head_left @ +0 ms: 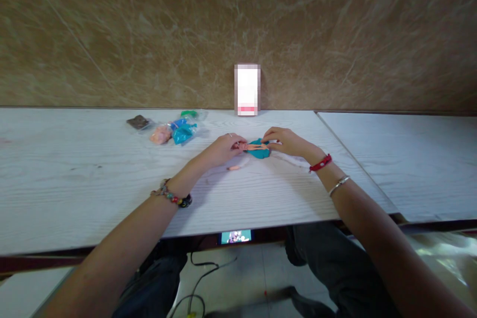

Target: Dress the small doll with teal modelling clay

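Note:
A small peach doll-like figure (256,147) lies sideways on a flattened teal piece that looks like modelling clay (261,154), between my hands. My left hand (227,149) is closed around the figure's head end, its fingertips partly hiding that end. At the leg end, my right hand (283,141) has thumb and fingers apart, with the fingertips touching the teal clay's edge. Close to my left hand lies a small pinkish piece (234,168). A pale, thin strip (292,160) runs under my right wrist; its kind is unclear.
Several clear bags of coloured material, among them peach (161,134), teal (184,133) and brown (138,121), lie at the back left of the white table (93,184). A blurred white panel (247,89) stands against the marbled wall. A lit screen (236,236) shows below the table's front edge.

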A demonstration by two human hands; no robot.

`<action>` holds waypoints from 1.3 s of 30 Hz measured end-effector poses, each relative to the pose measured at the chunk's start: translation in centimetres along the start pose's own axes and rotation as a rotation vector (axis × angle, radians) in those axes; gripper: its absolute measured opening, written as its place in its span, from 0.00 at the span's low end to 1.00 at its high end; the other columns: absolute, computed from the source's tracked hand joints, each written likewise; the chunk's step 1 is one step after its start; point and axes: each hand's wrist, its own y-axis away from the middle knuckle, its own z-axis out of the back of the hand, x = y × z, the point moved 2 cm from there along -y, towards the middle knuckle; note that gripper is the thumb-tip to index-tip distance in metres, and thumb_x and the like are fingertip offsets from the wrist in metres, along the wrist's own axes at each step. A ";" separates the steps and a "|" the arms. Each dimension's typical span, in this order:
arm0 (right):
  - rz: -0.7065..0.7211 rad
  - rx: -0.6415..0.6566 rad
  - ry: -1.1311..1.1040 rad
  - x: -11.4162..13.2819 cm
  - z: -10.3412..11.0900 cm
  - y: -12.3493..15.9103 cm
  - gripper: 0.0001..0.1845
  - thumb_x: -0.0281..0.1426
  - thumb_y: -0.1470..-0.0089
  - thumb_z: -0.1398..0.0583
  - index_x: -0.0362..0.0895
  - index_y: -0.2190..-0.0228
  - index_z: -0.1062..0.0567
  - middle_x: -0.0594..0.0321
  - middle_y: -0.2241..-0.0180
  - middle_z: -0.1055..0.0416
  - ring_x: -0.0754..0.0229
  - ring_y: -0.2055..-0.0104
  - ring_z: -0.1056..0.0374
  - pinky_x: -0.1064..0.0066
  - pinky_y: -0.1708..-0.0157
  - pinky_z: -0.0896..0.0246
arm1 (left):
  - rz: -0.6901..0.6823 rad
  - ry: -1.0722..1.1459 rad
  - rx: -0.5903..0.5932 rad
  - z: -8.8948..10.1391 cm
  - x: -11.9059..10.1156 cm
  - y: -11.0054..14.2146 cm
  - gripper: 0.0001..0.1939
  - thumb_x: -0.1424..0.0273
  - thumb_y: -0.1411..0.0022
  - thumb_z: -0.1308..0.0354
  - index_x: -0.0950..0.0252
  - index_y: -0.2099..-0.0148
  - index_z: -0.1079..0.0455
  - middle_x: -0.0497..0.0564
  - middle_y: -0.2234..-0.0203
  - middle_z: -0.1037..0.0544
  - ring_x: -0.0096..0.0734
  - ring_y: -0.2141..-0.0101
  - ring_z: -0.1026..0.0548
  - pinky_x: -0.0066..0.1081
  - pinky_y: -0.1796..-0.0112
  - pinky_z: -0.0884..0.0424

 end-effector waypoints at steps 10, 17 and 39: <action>0.022 -0.021 0.008 0.6 -0.3 -0.4 0.05 0.25 0.51 0.41 0.38 0.69 0.27 0.55 0.66 0.30 0.59 0.63 0.36 0.66 0.59 0.40 | -0.046 -0.075 0.012 -0.2 0.3 -0.2 0.10 0.73 0.44 0.48 0.65 0.60 0.30 0.52 0.66 0.26 0.33 0.64 0.30 0.31 0.62 0.36; 0.011 0.002 0.030 0.7 -0.2 -0.4 0.08 0.24 0.51 0.41 0.41 0.66 0.25 0.56 0.64 0.29 0.59 0.60 0.36 0.64 0.57 0.41 | -0.086 -0.142 0.020 -0.3 0.1 -0.1 0.11 0.72 0.41 0.51 0.65 0.59 0.30 0.53 0.66 0.27 0.33 0.62 0.31 0.32 0.60 0.35; -0.087 -0.124 0.226 1.4 -0.8 -0.8 0.05 0.25 0.53 0.40 0.40 0.75 0.24 0.55 0.66 0.32 0.57 0.62 0.37 0.66 0.61 0.42 | -0.251 -0.353 0.099 -1.5 -1.3 0.2 0.17 0.69 0.36 0.55 0.63 0.47 0.36 0.54 0.49 0.31 0.39 0.49 0.38 0.39 0.52 0.40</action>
